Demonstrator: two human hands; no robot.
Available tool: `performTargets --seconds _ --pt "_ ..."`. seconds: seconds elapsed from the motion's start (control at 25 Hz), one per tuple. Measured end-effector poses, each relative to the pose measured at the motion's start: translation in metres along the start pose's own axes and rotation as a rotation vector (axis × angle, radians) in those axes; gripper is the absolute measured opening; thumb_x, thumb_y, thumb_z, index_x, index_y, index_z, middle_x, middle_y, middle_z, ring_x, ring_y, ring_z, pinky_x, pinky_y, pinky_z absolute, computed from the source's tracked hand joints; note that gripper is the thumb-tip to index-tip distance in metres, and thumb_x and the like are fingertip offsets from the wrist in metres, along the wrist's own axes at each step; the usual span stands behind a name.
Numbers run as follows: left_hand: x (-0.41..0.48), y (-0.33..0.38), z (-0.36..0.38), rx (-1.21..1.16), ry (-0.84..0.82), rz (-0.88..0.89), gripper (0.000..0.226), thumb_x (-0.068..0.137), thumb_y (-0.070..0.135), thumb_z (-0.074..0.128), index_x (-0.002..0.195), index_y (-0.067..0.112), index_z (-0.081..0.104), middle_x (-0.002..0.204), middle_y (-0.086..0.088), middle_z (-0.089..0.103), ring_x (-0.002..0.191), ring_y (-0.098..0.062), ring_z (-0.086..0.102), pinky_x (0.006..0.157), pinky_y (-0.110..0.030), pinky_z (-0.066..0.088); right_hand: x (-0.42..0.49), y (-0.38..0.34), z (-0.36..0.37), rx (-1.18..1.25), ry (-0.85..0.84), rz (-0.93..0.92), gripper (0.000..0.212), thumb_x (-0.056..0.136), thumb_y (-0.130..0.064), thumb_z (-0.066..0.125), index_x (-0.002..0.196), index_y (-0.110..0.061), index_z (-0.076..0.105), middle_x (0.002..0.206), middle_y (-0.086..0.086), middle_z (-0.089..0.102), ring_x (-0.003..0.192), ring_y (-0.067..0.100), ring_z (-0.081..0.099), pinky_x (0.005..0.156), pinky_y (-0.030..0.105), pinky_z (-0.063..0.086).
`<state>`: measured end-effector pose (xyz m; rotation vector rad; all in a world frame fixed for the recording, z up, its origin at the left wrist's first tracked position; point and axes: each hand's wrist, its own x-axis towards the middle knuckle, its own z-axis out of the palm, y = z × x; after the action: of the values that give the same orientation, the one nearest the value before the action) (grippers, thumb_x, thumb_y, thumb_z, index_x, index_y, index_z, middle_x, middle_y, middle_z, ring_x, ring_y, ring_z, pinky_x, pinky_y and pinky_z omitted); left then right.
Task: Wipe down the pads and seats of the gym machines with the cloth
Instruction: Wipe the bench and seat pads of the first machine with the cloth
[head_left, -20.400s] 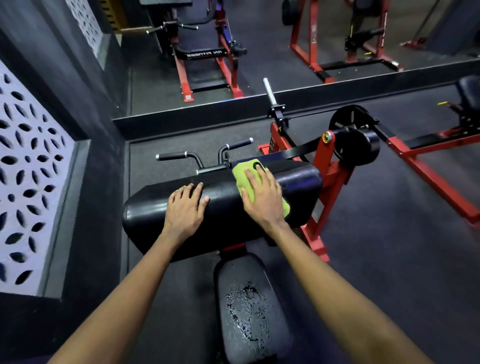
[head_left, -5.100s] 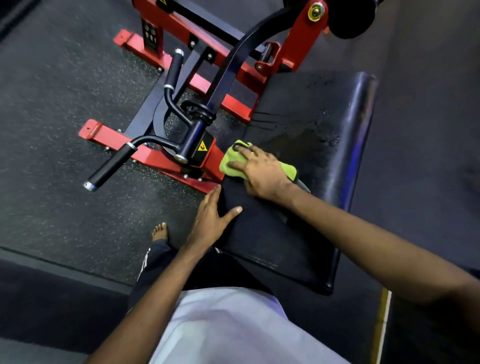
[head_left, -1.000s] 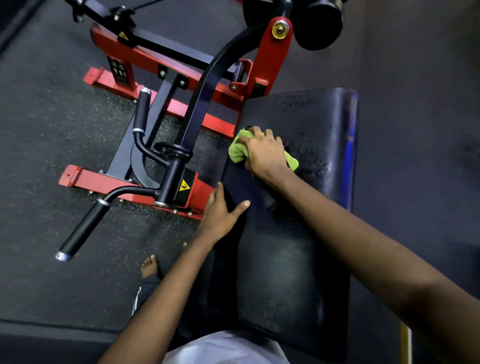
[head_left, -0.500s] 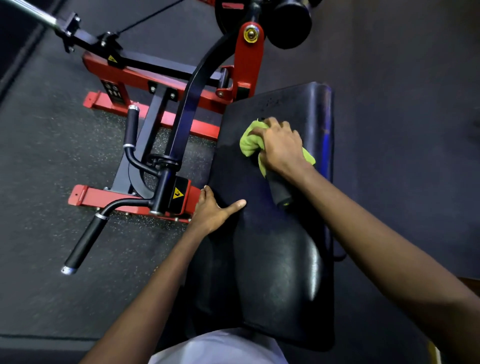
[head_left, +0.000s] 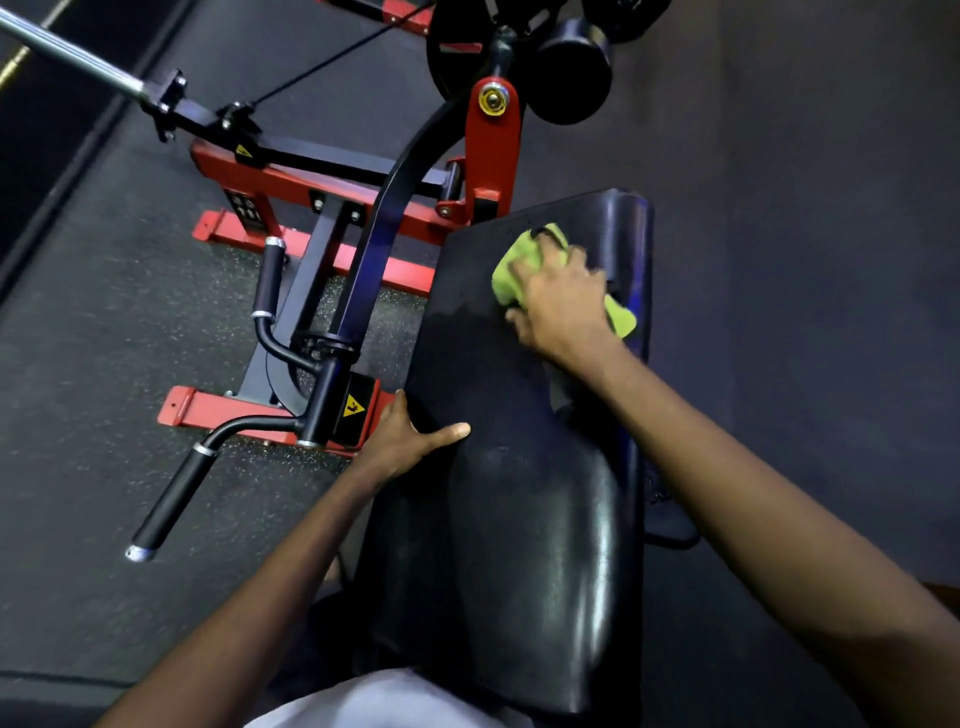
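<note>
Near end of the pad (head_left: 519, 545) is noted glossy, firm-cushioned, probably slick where damp. The left hand (head_left: 405, 441) is laid spread on its left edge, thumb out, nothing gripped. Farther up, the cloth (head_left: 511, 270), soft, light and bunched, is held under the right hand (head_left: 561, 301), whose bent fingers press it to the pad's far end. It is judged best gripped at the bunched middle.

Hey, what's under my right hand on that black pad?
A green cloth, held against the black pad by the right hand. Its edges poke out past the fingers and wrist; the middle and the pad beneath are covered.
</note>
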<state>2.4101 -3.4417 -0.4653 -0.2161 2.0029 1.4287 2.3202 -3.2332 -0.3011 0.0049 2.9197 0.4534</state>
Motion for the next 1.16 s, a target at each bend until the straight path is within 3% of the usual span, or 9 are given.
performTargets --seconds 0.08,0.16,0.28,0.44,0.52,0.68,0.92,1.08,1.16 --pt "0.005 0.0 0.0 -0.039 -0.028 0.038 0.113 0.052 0.069 0.089 0.145 0.029 0.038 0.144 0.011 0.052 0.131 -0.006 0.051 0.111 -0.039 0.045 -0.026 -0.022 0.015 -0.143 -0.01 -0.098 0.076 0.091 -0.061 0.057 0.153 -0.021 0.037 0.168 0.011 0.01 0.149 0.048 0.014 0.109 0.071 0.028" --pt "0.01 0.002 -0.001 -0.086 -0.041 0.051 0.108 0.061 0.067 0.086 0.149 0.032 0.034 0.149 0.012 0.047 0.134 -0.004 0.047 0.113 -0.038 0.042 -0.029 -0.025 0.023 -0.194 0.0 -0.166 0.073 0.093 -0.05 0.058 0.155 -0.021 0.033 0.17 0.01 0.004 0.152 0.048 0.005 0.112 0.071 0.024" --pt "0.016 0.013 -0.008 -0.138 -0.07 0.066 0.102 0.063 0.066 0.085 0.147 0.03 0.039 0.145 0.01 0.051 0.129 -0.002 0.052 0.112 -0.035 0.043 0.013 0.0 0.016 -0.057 0.039 -0.091 0.06 0.087 -0.024 0.066 0.145 -0.027 0.048 0.166 0.008 0.018 0.147 0.043 0.023 0.11 0.06 0.036" --pt "0.04 -0.001 -0.013 -0.098 -0.106 0.046 0.117 0.054 0.071 0.087 0.149 0.029 0.034 0.146 0.01 0.05 0.132 -0.004 0.05 0.113 -0.036 0.042 0.054 0.0 0.011 0.004 0.06 0.057 0.051 0.083 -0.016 0.069 0.133 -0.026 0.058 0.16 0.009 0.031 0.136 0.04 0.04 0.097 0.052 0.045" --pt "0.047 -0.015 -0.013 -0.094 -0.118 0.002 0.126 0.053 0.073 0.086 0.155 0.031 0.025 0.153 0.009 0.044 0.139 -0.006 0.043 0.116 -0.038 0.038 0.032 -0.025 0.027 -0.058 0.069 -0.017 0.05 0.082 -0.015 0.069 0.13 -0.025 0.06 0.16 0.01 0.035 0.132 0.042 0.045 0.093 0.049 0.048" --pt "0.032 -0.011 -0.016 -0.233 -0.161 0.003 0.142 0.048 0.077 0.084 0.16 0.026 0.012 0.16 0.007 0.033 0.144 -0.004 0.034 0.121 -0.036 0.031 0.006 -0.046 0.054 -0.107 0.028 -0.274 0.048 0.084 -0.019 0.071 0.131 -0.027 0.061 0.161 0.01 0.036 0.137 0.045 0.043 0.101 0.055 0.046" --pt "0.028 -0.012 -0.015 -0.162 -0.117 0.097 0.121 0.067 0.065 0.078 0.16 0.029 0.01 0.163 0.009 0.024 0.148 -0.006 0.025 0.122 -0.032 0.026 0.085 -0.075 0.045 -0.06 -0.06 -0.055 0.041 0.095 -0.02 0.058 0.136 -0.027 0.06 0.164 0.006 0.028 0.138 0.041 0.038 0.096 0.052 0.046" --pt "0.032 -0.022 -0.012 -0.205 -0.116 0.114 0.128 0.059 0.083 0.073 0.16 0.035 0.011 0.164 0.01 0.024 0.149 -0.005 0.024 0.122 -0.039 0.027 0.035 -0.091 0.071 -0.081 -0.05 -0.317 0.046 0.088 -0.025 0.068 0.133 -0.032 0.061 0.163 0.006 0.032 0.138 0.041 0.041 0.094 0.051 0.051" --pt "0.036 -0.026 -0.01 -0.212 -0.112 0.112 0.126 0.059 0.083 0.073 0.159 0.038 0.011 0.163 0.009 0.026 0.149 -0.005 0.026 0.122 -0.041 0.029 0.056 -0.081 0.064 -0.068 -0.062 -0.339 0.05 0.092 -0.025 0.065 0.139 -0.035 0.057 0.165 0.003 0.028 0.141 0.038 0.038 0.097 0.052 0.049"
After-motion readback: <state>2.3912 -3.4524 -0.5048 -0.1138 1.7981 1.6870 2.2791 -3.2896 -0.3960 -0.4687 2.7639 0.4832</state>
